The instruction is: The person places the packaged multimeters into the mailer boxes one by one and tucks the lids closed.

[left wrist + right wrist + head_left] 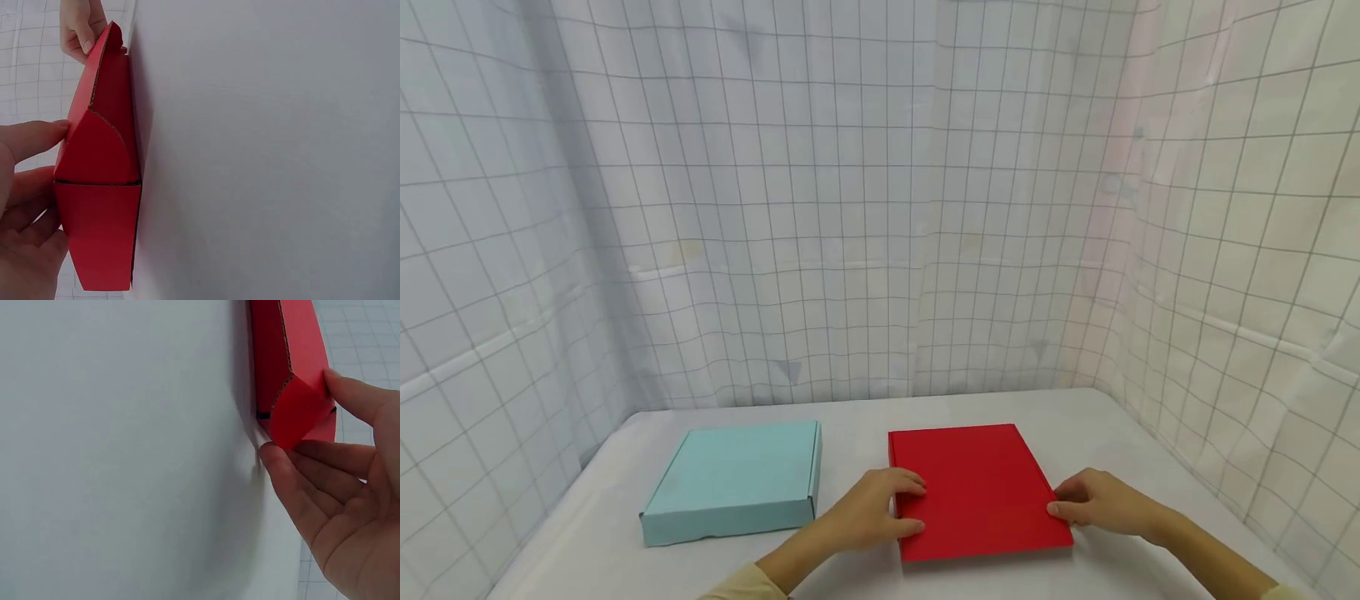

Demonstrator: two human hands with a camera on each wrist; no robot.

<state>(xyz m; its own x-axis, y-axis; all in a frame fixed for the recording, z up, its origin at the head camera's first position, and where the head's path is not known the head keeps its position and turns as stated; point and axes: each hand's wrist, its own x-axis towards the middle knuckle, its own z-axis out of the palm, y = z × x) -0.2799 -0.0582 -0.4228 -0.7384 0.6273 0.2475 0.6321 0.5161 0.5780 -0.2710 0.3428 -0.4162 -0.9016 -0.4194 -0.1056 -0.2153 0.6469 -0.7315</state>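
A flat red cardboard box [976,492] lies on the white table between my two hands. Its lid stands slightly raised at the near side, and a front flap with a bare corrugated edge sticks out in the left wrist view. My left hand [867,515] holds the box's left edge, thumb on the lid and fingers along the side wall. At the near right corner my right hand [1105,502] grips the lid's edge. In the right wrist view, its thumb presses the lid and its fingers lie by a small folded side flap [299,412].
To the left, a closed light-blue cardboard box [733,471] lies flat on the white tabletop [850,412]. White grid-patterned curtains [880,208] enclose the table at the back and on both sides.
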